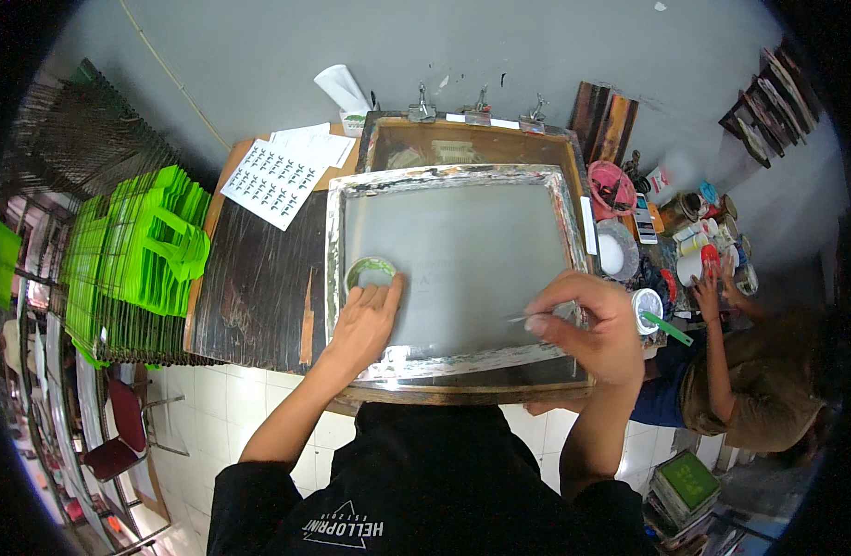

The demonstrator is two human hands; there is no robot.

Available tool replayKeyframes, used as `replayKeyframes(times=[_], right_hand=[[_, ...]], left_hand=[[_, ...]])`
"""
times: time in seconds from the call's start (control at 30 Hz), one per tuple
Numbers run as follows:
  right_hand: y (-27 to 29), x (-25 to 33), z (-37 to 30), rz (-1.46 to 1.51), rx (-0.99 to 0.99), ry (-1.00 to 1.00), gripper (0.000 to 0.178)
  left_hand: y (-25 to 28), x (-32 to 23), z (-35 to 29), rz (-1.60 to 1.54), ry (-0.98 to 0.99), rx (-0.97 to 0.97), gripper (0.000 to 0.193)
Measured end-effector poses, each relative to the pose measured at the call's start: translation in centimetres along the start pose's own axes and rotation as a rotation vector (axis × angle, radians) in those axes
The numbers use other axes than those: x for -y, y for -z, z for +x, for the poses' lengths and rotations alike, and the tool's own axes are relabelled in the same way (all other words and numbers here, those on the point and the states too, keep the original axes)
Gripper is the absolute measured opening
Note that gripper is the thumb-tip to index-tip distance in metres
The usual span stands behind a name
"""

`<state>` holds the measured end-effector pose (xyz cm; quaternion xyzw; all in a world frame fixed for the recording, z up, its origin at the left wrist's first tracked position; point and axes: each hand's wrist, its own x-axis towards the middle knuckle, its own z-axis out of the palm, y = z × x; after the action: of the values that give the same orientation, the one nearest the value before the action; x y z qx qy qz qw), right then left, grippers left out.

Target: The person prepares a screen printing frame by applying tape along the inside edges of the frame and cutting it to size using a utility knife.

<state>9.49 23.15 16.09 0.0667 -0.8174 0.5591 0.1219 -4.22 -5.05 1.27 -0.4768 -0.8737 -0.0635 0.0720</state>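
A paint-stained screen printing frame (448,174) with grey mesh (472,241) lies flat before me. On the mesh near its left side sits a round ring, like a roll of tape with a greenish inside (370,269). The fingers of my left hand (371,320) are curled against the ring's near edge, seemingly gripping it. My right hand (587,320) hovers over the right part of the frame, thumb and forefinger pinched together. A thin pale sliver pokes out at the fingertips, blurred and too small to name. Faint marks show on the mesh between my hands.
Behind the frame is a clamped board (407,148). Printed sheets (272,181) lie on the dark table (258,287). Bright green bags (166,241) hang on a rack at left. Right are a white tub (646,306) with a green-handled tool, several bottles, and another person (759,389) handling them.
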Motion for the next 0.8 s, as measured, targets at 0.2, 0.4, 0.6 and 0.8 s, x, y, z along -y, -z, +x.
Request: replayKeyframes(times=[0.2, 0.4, 0.6, 0.8], right_hand=[[-3.1, -0.4, -0.1, -0.249, 0.147, 0.079, 0.013], [-5.2, 0.1, 0.6, -0.414, 0.316, 0.143, 0.027], [0.4, -5.1, -1.7, -0.424, 0.064, -0.045, 0.044], [7.1, -13.7, -5.4, -0.712, 0.056, -0.291, 0.048]], left_hand=[[7.9, -3.8, 0.6, -0.634, 0.131, -0.156, 0.069], [10.5, -7.0, -0.3, -0.87, 0.226, -0.372, 0.019], [12.3, -8.0, -2.6, -0.676, 0.18, -0.524, 0.012], [14.2, -7.3, -3.9, -0.679, 0.074, -0.473, 0.016]])
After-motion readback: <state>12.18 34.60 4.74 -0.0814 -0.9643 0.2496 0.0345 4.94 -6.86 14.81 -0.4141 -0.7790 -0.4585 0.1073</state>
